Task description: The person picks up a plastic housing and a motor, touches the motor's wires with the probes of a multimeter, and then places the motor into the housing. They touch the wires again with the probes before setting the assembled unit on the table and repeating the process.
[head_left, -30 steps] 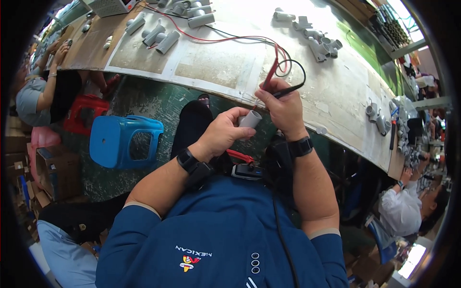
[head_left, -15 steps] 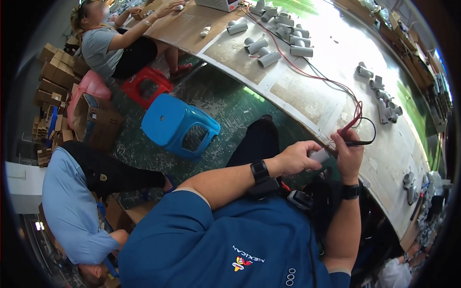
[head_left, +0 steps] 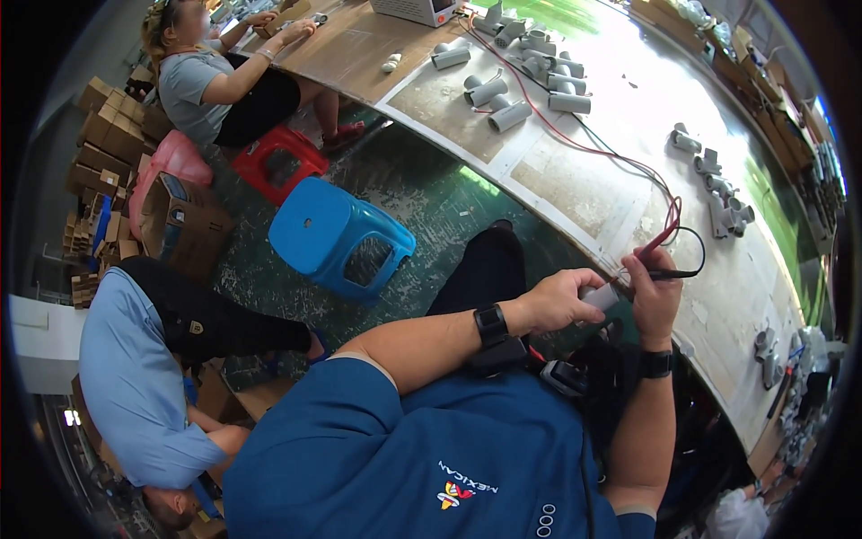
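Observation:
My left hand (head_left: pixel 558 301) is closed around a small pale grey cylinder (head_left: pixel 600 297), just off the table's near edge. Thin wires seem to stick out at its upper end, too fine to make out clearly. Beside it, my right hand (head_left: pixel 654 292) pinches a red test probe (head_left: pixel 657 241) and a black test probe (head_left: pixel 673 273) together, their tips toward the wires. Whether the tips touch the wires I cannot tell. From the probes, red and black leads (head_left: pixel 620 154) run across the table to a white box-shaped instrument (head_left: pixel 415 9) at the far end.
Several grey cylindrical fittings (head_left: pixel 510 115) lie on the table (head_left: pixel 561 175), with more (head_left: pixel 718 184) along its far right side. A blue stool (head_left: pixel 310 225) and a red stool (head_left: pixel 269 166) stand at left. One co-worker (head_left: pixel 193 85) sits at the table; another (head_left: pixel 135 359) bends over at lower left.
My view has shifted slightly. Both my hands keep their holds, nearly in place. The seated co-worker's outstretched hand has drawn back a little; the bending co-worker's arm has shifted.

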